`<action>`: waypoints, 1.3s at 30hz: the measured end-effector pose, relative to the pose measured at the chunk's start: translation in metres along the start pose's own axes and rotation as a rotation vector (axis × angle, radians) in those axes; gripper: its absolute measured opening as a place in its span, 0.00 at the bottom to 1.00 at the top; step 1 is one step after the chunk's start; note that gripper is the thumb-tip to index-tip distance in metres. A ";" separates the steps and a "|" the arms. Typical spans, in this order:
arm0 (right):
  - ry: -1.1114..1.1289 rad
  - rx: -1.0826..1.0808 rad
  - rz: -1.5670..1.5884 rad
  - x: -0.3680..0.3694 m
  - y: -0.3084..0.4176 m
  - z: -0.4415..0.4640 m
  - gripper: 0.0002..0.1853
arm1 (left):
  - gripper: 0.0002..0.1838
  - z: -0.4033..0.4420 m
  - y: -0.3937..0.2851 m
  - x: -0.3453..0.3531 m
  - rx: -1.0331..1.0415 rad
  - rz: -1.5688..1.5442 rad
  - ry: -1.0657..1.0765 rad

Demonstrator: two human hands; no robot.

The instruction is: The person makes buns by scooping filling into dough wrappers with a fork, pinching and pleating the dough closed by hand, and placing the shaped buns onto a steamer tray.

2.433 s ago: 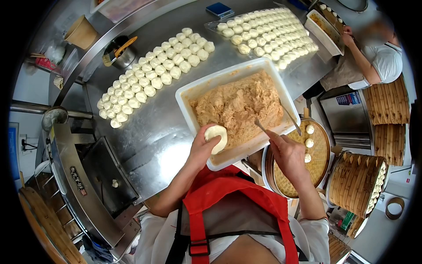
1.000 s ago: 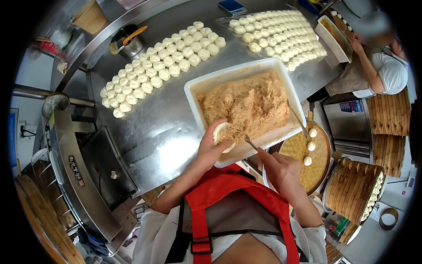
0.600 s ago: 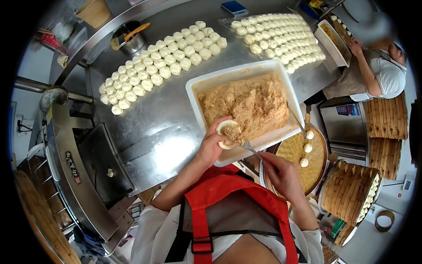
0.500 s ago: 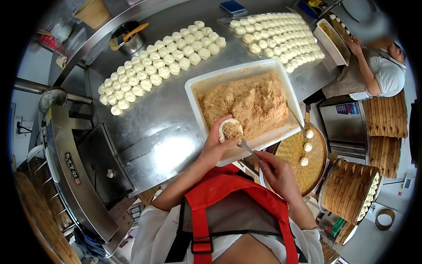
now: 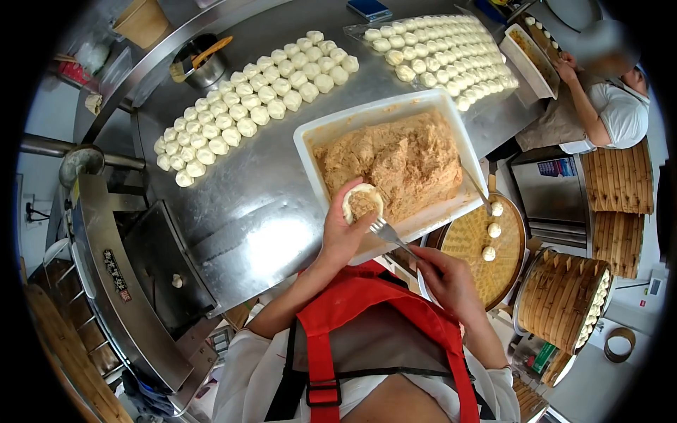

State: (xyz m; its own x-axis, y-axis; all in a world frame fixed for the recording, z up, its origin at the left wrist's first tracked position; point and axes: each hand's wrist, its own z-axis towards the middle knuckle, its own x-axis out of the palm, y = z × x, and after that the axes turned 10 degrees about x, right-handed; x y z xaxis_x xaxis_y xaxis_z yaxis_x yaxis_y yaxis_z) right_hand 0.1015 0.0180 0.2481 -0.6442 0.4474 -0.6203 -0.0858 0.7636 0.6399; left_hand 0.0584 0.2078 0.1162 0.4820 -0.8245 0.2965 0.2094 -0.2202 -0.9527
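My left hand [image 5: 341, 233] is cupped round an open dough wrapper [image 5: 349, 197] with filling [image 5: 364, 206] in its middle. The left thumb lies over the wrapper's near edge. In my right hand [image 5: 450, 280] is a metal fork [image 5: 392, 236], its tines close beside the wrapper and the left thumb. Both hands are over the near side of a white tub [image 5: 305, 151]. A large mound of orange-tan filling [image 5: 405, 158] fills much of it. A second utensil [image 5: 477, 189] leans against the tub's right wall.
Rows of shaped buns [image 5: 261, 95] stand on the steel table [image 5: 204, 225], and more buns [image 5: 444, 60] lie farther right. A round tray [image 5: 486, 282] holds 3 buns. Bamboo steamers [image 5: 560, 299] are stacked at the right. A co-worker [image 5: 599, 116] stands at the far right.
The fork has drawn back from the filling, and its tines now show beside the wrapper. My left hand has moved slightly left and up with the wrapper.
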 end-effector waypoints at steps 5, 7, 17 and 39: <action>-0.101 0.018 -0.090 -0.017 -0.017 -0.007 0.14 | 0.31 0.011 -0.006 -0.020 -0.156 -0.170 -0.041; -0.183 0.007 -0.136 -0.025 -0.012 -0.007 0.15 | 0.31 0.012 -0.013 -0.023 -0.220 -0.288 -0.025; -0.512 -0.222 -0.652 -0.009 -0.038 0.025 0.20 | 0.25 -0.002 -0.019 -0.030 -0.410 -0.542 0.028; -0.503 -0.172 -0.463 -0.004 -0.036 0.024 0.18 | 0.23 0.000 -0.019 -0.026 -0.450 -0.471 -0.029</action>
State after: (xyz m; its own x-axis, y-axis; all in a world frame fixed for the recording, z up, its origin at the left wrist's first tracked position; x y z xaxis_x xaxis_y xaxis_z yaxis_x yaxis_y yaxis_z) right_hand 0.1255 0.0006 0.2165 -0.0868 0.2871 -0.9540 -0.4123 0.8614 0.2967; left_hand 0.0416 0.2330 0.1261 0.4496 -0.5735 0.6849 0.0300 -0.7566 -0.6532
